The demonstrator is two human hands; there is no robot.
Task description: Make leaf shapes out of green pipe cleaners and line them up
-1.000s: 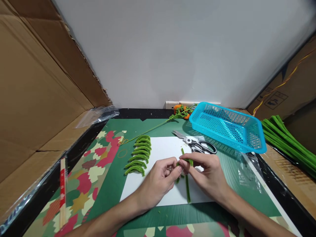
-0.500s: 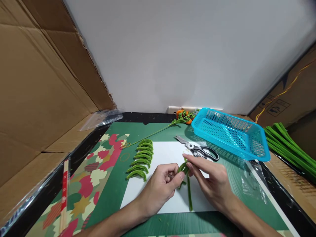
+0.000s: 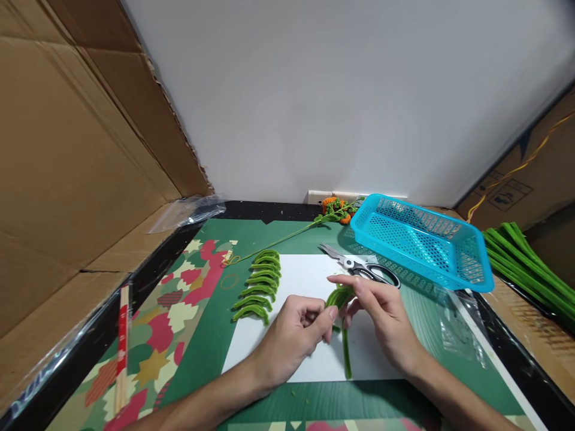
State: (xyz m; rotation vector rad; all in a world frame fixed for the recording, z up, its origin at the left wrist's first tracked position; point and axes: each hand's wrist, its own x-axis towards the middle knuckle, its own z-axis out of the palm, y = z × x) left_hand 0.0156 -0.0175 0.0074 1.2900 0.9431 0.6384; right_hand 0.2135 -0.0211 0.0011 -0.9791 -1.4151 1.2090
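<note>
My left hand (image 3: 299,332) is closed in a pinch, thumb against index finger, on a bent, leaf-like piece of green pipe cleaner (image 3: 338,297). At the piece's other end, the fingers of my right hand (image 3: 381,311) hold it, index finger stretched across the top. A straight green pipe cleaner (image 3: 346,356) lies on the white sheet (image 3: 300,275) under my hands, partly hidden. Left of my hands, several curved green pipe cleaner pieces (image 3: 260,282) are lined up in a column. Scissors (image 3: 353,264) rest just beyond my right hand.
A blue perforated basket (image 3: 420,251) stands at the back right, with orange pipe cleaner flowers (image 3: 336,206) on a long stem beside it. A bundle of green pipe cleaners (image 3: 530,263) lies far right. Cardboard (image 3: 85,143) walls the left; a red-wrapped stick (image 3: 121,347) lies there.
My right hand has shifted its fingers on the bent piece, its index finger now reaching over the top. More of the piece shows. My left hand keeps its pinch.
</note>
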